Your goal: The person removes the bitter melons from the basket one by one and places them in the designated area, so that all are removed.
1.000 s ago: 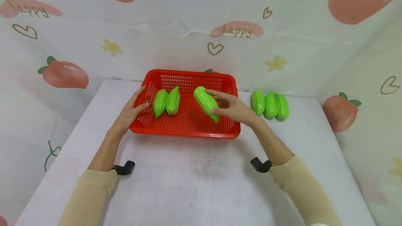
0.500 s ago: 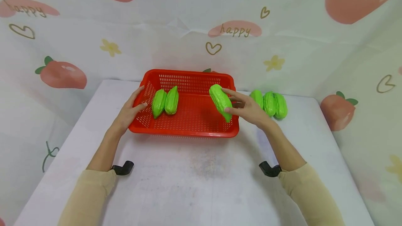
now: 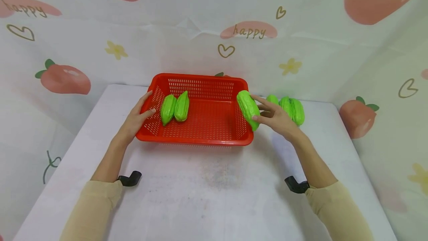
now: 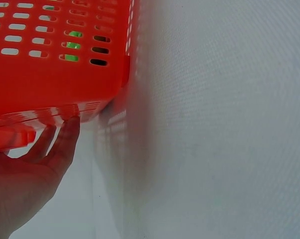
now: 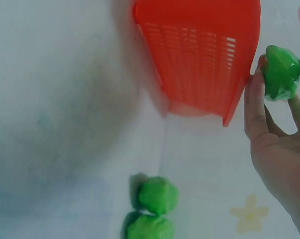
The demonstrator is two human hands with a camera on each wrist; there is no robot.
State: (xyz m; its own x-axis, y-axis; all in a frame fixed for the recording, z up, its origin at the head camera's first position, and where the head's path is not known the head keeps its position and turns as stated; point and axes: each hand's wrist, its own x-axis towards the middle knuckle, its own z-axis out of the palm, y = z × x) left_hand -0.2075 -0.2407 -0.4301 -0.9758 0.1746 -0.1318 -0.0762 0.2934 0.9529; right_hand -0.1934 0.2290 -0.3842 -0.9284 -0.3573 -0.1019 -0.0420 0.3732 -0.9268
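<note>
A red plastic basket with slotted walls stands at the back of the table. My left hand grips its left rim, thumb over the edge; the left wrist view has the fingers against the basket's outside. Inside, toward the left, two green ridged bitter melons lie side by side: one melon and another melon. Thumb and fingers of my right hand pinch a third bitter melon, tilted above the basket's right rim. In the right wrist view this melon shows end-on.
Several more green bitter melons lie in a row on the white table, right of the basket and partly behind my right hand. A printed white cloth hangs directly behind the basket.
My right hand has carried the bitter melon rightward, from over the basket's inside to over its right rim. My left hand stays on the basket, and the two melons inside lie still.
</note>
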